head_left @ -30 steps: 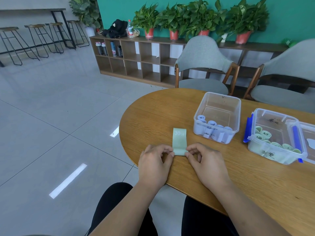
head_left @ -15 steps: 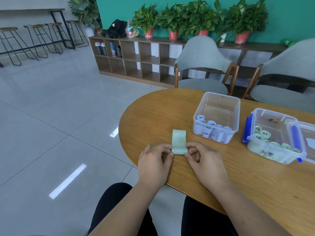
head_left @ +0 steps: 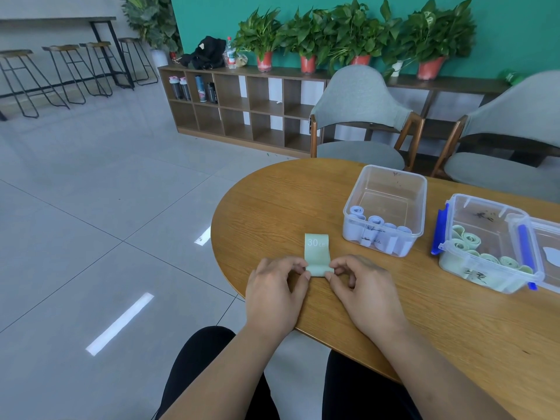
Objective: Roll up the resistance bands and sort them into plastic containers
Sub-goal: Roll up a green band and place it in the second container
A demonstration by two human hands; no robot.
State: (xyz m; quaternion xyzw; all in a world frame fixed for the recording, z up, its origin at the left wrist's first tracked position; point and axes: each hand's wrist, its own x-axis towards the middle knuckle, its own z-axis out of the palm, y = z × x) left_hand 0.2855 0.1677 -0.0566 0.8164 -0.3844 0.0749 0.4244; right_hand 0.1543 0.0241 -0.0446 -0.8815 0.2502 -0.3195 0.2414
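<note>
Head view, left to right: left hand [head_left: 274,287] and right hand [head_left: 362,287] pinch the rolled near end of a green band [head_left: 316,253], centre frame on the table [head_left: 394,313]. Its unrolled length runs straight away from both hands. Printed: "30 LB". Green-roll box [head_left: 485,247] sits far right.

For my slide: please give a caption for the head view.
Both hands roll a green band beside two sorting containers.
</note>
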